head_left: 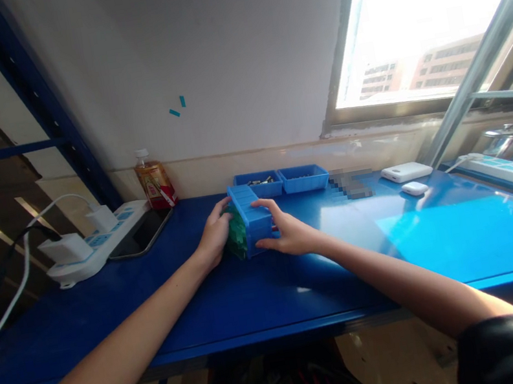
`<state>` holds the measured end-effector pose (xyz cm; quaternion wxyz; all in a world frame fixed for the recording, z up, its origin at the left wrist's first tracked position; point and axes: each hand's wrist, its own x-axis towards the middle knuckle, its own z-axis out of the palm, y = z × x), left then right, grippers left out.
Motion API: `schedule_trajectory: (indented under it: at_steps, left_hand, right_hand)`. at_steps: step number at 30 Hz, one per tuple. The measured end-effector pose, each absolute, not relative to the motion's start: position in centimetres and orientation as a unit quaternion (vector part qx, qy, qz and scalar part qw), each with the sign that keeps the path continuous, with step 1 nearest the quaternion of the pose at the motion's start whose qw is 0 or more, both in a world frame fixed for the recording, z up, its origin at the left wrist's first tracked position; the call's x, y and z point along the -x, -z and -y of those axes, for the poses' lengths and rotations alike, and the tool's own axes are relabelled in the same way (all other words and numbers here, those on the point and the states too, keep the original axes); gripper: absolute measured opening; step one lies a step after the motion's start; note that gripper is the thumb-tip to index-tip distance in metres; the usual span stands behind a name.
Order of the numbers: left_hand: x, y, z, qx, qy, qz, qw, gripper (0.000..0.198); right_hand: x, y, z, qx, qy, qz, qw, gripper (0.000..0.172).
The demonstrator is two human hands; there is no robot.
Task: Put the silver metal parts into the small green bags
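A small blue plastic bin (257,221) is tipped onto its side above the blue table, its mouth facing left. My right hand (287,227) grips its bottom and side, thumb below and fingers on top. Translucent green pieces (235,235) bulge out of the mouth; their exact kind cannot be made out. Cupped against them is my left hand (215,233), its fingers curled and partly hidden behind the green pieces and the bin's rim.
Two more blue bins, a left one (272,190) with small parts and a right one (307,185), stand against the wall. A drink bottle (148,174), phone (140,233) and power strip (70,272) lie left. A white box (407,172) and earbud case (415,189) lie right.
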<state>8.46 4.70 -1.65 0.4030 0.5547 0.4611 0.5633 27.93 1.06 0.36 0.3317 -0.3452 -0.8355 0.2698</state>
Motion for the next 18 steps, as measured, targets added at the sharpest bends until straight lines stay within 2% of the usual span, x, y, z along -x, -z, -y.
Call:
schedule_trajectory:
  at_steps: [5, 10, 14, 18]
  left_hand:
    - [-8.5, 1.6, -4.6, -0.594, -0.528, -0.532, 0.292, 0.057]
    - [-7.9, 0.6, -4.0, -0.700, -0.409, -0.565, 0.155, 0.050]
    - [-7.3, -0.5, -3.2, -0.766, -0.314, -0.545, 0.129, 0.047]
    - [-7.1, -0.9, -2.9, -0.785, -0.302, -0.527, 0.123, 0.053]
  right_hand:
    - [-29.4, -0.5, -2.5, 0.327, -0.391, 0.806, 0.300, 0.077]
    - [-30.1, -0.6, -3.0, 0.318, -0.423, 0.796, 0.294, 0.076]
    - [-30.0, -0.7, -3.0, 0.313, -0.431, 0.795, 0.290, 0.076]
    - [-30.0, -0.8, -3.0, 0.308, -0.439, 0.794, 0.288, 0.075]
